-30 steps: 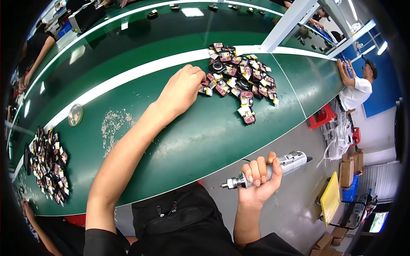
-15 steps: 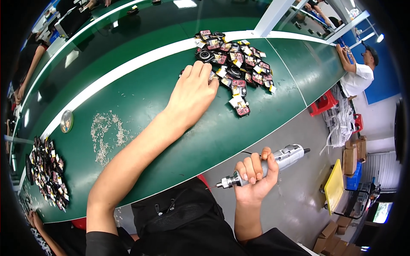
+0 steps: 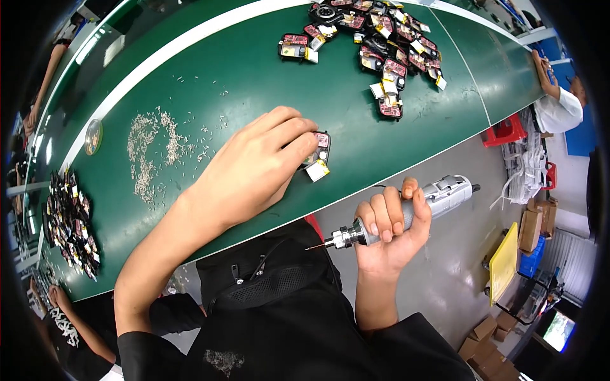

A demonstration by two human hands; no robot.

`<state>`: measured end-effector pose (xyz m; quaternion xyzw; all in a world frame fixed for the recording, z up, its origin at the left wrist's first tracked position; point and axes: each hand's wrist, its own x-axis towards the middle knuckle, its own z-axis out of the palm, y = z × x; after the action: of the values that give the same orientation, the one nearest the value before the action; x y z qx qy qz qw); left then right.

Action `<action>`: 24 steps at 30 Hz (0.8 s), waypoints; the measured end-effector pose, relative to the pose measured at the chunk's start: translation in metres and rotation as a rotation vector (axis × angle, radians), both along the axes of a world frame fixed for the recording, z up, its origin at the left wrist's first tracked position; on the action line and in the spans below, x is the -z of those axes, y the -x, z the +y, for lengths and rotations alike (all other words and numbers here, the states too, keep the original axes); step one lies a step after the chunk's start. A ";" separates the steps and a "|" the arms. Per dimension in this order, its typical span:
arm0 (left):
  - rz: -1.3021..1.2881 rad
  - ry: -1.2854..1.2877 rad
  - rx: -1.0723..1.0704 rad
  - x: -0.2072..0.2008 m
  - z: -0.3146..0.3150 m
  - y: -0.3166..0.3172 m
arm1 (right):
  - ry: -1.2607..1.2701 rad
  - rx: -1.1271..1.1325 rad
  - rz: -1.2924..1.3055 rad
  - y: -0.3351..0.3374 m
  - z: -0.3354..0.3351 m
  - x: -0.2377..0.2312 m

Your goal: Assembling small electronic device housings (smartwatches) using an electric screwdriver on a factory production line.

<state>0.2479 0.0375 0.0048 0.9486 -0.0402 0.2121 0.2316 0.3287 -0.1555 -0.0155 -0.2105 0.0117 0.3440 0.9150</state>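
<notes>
black top (image 3: 279, 336) | pale mottled print (image 3: 223, 362) | black elbow-length sleeves (image 3: 149, 355) | black zipped bag (image 3: 264, 279), mesh panel (image 3: 257, 290)

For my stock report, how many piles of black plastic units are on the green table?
2: the right pile, far across the green table; the left pile, at picture left. The left hand holds a separate unit. Others may be hidden.

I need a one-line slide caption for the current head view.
At a green table, the left hand holds a small opened device while the right hand grips a silver power screwdriver.
</notes>
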 end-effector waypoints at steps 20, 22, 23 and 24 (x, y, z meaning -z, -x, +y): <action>-0.045 -0.308 -0.048 0.009 -0.040 0.020 | 0.096 -0.163 -0.072 0.047 0.025 0.012; -0.043 -0.304 -0.047 0.008 -0.042 0.022 | 0.095 -0.166 -0.103 0.044 0.024 0.012; -0.021 -0.275 -0.047 0.009 -0.042 0.022 | 0.047 -0.230 -0.111 0.040 0.022 0.013; 0.000 -0.247 -0.047 0.009 -0.041 0.021 | -0.002 -0.295 -0.119 0.035 0.020 0.014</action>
<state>0.2267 -0.0038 -0.0040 0.9705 -0.0439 0.2110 0.1080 0.2936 -0.1355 -0.0292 -0.2293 -0.0739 0.4614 0.8539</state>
